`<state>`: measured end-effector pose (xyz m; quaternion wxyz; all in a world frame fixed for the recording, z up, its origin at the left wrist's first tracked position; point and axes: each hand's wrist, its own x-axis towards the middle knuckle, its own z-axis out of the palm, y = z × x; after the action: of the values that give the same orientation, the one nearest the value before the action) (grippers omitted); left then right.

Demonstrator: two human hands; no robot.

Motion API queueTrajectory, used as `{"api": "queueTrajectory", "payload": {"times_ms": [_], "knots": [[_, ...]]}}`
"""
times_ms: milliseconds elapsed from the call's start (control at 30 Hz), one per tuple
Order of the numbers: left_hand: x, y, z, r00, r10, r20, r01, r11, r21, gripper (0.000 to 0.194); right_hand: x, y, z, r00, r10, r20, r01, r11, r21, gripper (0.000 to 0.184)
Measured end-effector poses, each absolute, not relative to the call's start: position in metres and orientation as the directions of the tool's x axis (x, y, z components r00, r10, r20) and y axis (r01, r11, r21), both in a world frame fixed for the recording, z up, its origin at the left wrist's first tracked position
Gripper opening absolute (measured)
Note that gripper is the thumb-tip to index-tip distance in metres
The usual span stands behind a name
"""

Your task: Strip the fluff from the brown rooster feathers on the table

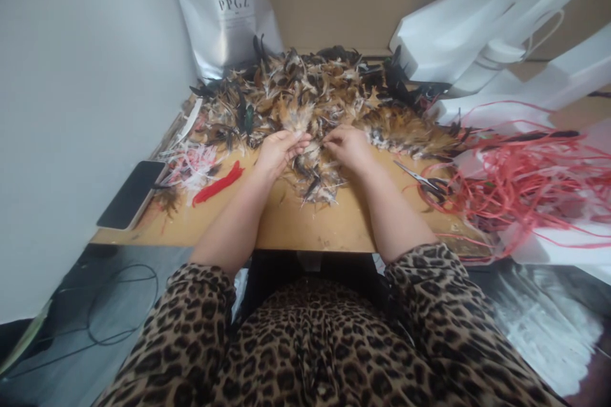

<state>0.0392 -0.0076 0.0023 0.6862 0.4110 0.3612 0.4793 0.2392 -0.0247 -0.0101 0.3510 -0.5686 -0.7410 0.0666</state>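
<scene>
Phone lies at the worktop's left edge, near the front corner. Just right of it, a pale pink-white tuft and a red strip lying diagonal. Silver bag stands at the back left corner, upright against the wall.

Your left hand sits mid-worktop, grip narrow, fingers pinched on a small bunch of feathers that fans up above the fingertips. Your right hand is just beside it, fingers curled down onto the same bunch; whether it's actually pinching, cannot tell. Loose feathers spill below both hands toward the front edge.

The big feather pile fills the back half of the worktop, touching both hands. Scissors lie right of your right wrist, apart from it. Red cord tangle covers the right edge. White foam pieces lean at the back right corner.
</scene>
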Motion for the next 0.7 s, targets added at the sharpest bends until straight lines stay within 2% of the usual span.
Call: {"api": "queueTrajectory", "payload": {"times_ms": [100, 200, 333, 433, 500, 567, 633, 700], "knots": [[0.038, -0.006, 0.001, 0.277, 0.957, -0.090, -0.379, 0.195, 0.904, 0.014, 0.233, -0.030, -0.007, -0.243, 0.891, 0.385, 0.882, 0.368, -0.295, 0.020], [0.037, -0.004, -0.001, 0.283, 0.956, -0.075, -0.397, 0.188, 0.898, 0.013, 0.226, -0.033, -0.007, -0.331, 0.882, 0.335, 0.904, 0.398, -0.157, 0.023], [0.038, -0.004, -0.002, 0.285, 0.954, -0.090, -0.385, 0.199, 0.901, 0.011, 0.217, -0.032, -0.013, -0.381, 0.870, 0.314, 0.908, 0.416, -0.052, 0.026], [0.039, -0.004, -0.003, 0.282, 0.954, -0.099, -0.382, 0.206, 0.901, 0.012, 0.214, -0.031, -0.016, -0.369, 0.886, 0.282, 0.920, 0.391, -0.025, 0.027], [0.039, -0.004, -0.004, 0.277, 0.955, -0.101, -0.387, 0.207, 0.899, 0.012, 0.215, -0.031, -0.015, -0.350, 0.899, 0.265, 0.926, 0.375, -0.049, 0.026], [0.038, -0.003, -0.005, 0.281, 0.955, -0.091, -0.403, 0.204, 0.892, 0.013, 0.218, -0.031, -0.013, -0.323, 0.908, 0.267, 0.921, 0.366, -0.132, 0.022], [0.037, -0.002, -0.005, 0.292, 0.953, -0.079, -0.426, 0.203, 0.882, 0.012, 0.223, -0.032, -0.009, -0.259, 0.927, 0.272, 0.898, 0.335, -0.287, 0.017], [0.036, -0.001, -0.006, 0.296, 0.952, -0.077, -0.447, 0.210, 0.870, 0.010, 0.227, -0.032, -0.006, -0.168, 0.955, 0.243, 0.815, 0.274, -0.511, 0.012]]}}
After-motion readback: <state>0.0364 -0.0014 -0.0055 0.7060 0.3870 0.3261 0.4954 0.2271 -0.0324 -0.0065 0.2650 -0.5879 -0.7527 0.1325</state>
